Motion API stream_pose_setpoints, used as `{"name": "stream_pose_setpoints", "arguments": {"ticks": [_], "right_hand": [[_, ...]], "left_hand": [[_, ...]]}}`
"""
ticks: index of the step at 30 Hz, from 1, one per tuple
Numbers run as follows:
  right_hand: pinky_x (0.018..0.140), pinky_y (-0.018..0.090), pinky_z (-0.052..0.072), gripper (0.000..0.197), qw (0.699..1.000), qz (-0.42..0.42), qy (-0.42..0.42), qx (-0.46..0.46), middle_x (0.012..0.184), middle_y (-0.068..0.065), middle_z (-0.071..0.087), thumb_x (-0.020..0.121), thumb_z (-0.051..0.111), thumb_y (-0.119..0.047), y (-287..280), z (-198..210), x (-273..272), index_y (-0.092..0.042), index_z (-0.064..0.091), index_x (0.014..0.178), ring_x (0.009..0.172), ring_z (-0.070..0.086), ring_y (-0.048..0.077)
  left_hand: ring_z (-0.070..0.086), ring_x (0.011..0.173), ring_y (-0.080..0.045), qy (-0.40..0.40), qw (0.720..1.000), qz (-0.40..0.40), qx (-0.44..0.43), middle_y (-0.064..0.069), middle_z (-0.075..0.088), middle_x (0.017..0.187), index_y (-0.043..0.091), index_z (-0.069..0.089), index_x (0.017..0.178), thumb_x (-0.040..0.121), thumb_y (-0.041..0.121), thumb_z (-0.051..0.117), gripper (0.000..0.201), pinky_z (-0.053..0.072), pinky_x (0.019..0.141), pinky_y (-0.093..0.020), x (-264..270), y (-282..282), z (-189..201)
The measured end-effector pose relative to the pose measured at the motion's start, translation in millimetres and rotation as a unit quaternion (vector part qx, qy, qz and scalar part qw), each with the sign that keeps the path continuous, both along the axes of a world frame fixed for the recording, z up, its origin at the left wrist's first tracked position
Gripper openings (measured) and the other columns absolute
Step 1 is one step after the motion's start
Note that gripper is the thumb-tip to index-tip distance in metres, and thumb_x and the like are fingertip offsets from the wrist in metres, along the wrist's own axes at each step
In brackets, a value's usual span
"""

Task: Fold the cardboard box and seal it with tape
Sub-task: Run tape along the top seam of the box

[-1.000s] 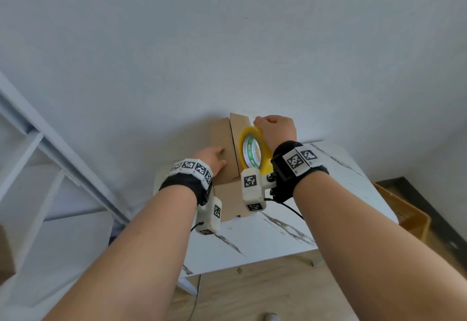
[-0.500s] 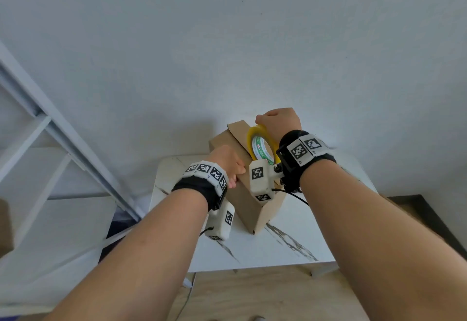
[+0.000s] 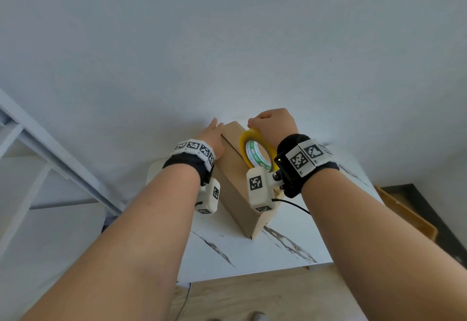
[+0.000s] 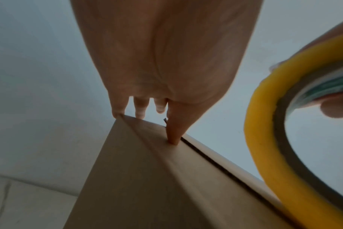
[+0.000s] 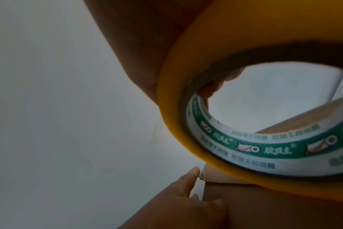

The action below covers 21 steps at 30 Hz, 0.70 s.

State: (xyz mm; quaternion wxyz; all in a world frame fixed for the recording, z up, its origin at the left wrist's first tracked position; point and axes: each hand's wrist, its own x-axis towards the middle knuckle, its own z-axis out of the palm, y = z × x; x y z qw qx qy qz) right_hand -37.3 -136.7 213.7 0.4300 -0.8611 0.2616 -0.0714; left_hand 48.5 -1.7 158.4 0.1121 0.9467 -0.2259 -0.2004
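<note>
Your right hand (image 5: 147,46) gripped the yellow tape roll (image 5: 186,108), fingertips (image 5: 207,91) curled inside its green-printed core. Below the roll sat the cardboard box (image 5: 284,209), and your left hand (image 5: 176,201) lay straight-fingered along its side, apparently touching its top corner.

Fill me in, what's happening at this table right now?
A person is sealing a cardboard box that stands on a white marble-patterned table. The left hand lies with straight fingers along the box's top left edge, thumb by the flap seam. The right hand grips a yellow tape roll on edge over the top. Whether any tape is stuck down can't be seen.
</note>
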Motion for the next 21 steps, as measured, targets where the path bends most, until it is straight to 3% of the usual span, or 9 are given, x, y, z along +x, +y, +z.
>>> {"name": "stream_pose_setpoints", "arguments": {"ticks": [5,8,12,13,16,17,19,21], "right_hand": [[0.064,0.025,0.051,0.02,1.0,-0.001,0.0,0.0,0.089,0.01,0.073,0.082,0.061,-0.022,-1,0,0,-0.009,0.076,0.085,0.072,0.061,0.019],[0.061,0.025,0.045,0.024,1.0,-0.001,0.001,-0.005,0.097,0.017,0.071,0.08,0.061,-0.02,0,2,-2,-0.002,0.073,0.091,0.069,0.058,0.029],[0.063,0.031,0.05,0.03,1.0,0.004,0.008,-0.012,0.105,0.02,0.067,0.077,0.062,-0.02,2,6,-4,0.002,0.07,0.097,0.067,0.047,0.018],[0.064,0.033,0.052,0.031,1.0,0.008,0.011,-0.018,0.106,0.021,0.067,0.077,0.062,-0.019,3,9,-5,0.002,0.069,0.098,0.067,0.046,0.02],[0.069,0.038,0.055,0.034,0.998,0.026,0.025,-0.043,0.109,0.021,0.065,0.077,0.063,-0.019,6,16,-8,0.005,0.067,0.102,0.075,0.058,0.04],[0.067,0.037,0.054,0.035,0.998,0.036,0.03,-0.051,0.11,0.021,0.065,0.077,0.063,-0.019,7,17,-9,0.005,0.067,0.101,0.075,0.059,0.039],[0.062,0.03,0.045,0.036,0.996,0.053,0.043,-0.056,0.109,0.021,0.065,0.076,0.063,-0.02,10,18,-11,0.006,0.066,0.099,0.067,0.05,0.025],[0.066,0.033,0.052,0.037,0.996,0.06,0.048,-0.052,0.111,0.021,0.065,0.076,0.063,-0.02,12,18,-14,0.006,0.067,0.102,0.073,0.059,0.032]], "left_hand": [[0.027,0.142,-0.027,0.033,0.999,0.01,-0.013,-0.01,0.019,0.157,0.01,0.012,0.152,0.097,0.007,0.039,0.062,0.025,0.112,-0.033,4,-4,0],[0.032,0.139,-0.027,0.031,0.999,0.025,-0.019,-0.009,0.026,0.155,0.013,0.016,0.151,0.096,0.011,0.041,0.061,0.029,0.11,-0.033,-1,3,-3],[0.044,0.13,-0.027,-0.012,0.998,0.049,-0.04,-0.007,0.04,0.147,0.019,0.03,0.146,0.091,0.014,0.048,0.058,0.037,0.102,-0.034,-15,16,-5],[0.044,0.13,-0.027,-0.021,0.998,0.05,-0.039,-0.006,0.041,0.147,0.019,0.032,0.145,0.091,0.015,0.049,0.057,0.038,0.101,-0.033,-20,19,-4],[0.049,0.124,-0.026,-0.052,0.997,0.043,-0.028,-0.007,0.049,0.139,0.014,0.044,0.138,0.093,0.018,0.048,0.045,0.039,0.097,-0.031,-35,25,-1],[0.051,0.122,-0.026,-0.06,0.997,0.042,-0.025,-0.008,0.052,0.136,0.012,0.047,0.135,0.093,0.019,0.048,0.042,0.039,0.095,-0.03,-40,27,-1],[0.053,0.119,-0.025,-0.067,0.997,0.046,-0.018,-0.007,0.055,0.132,0.012,0.051,0.131,0.094,0.022,0.047,0.039,0.039,0.092,-0.029,-49,30,-1],[0.055,0.114,-0.024,-0.067,0.996,0.05,-0.018,-0.006,0.058,0.127,0.015,0.053,0.127,0.092,0.028,0.05,0.037,0.04,0.087,-0.029,-57,33,-1]]}}
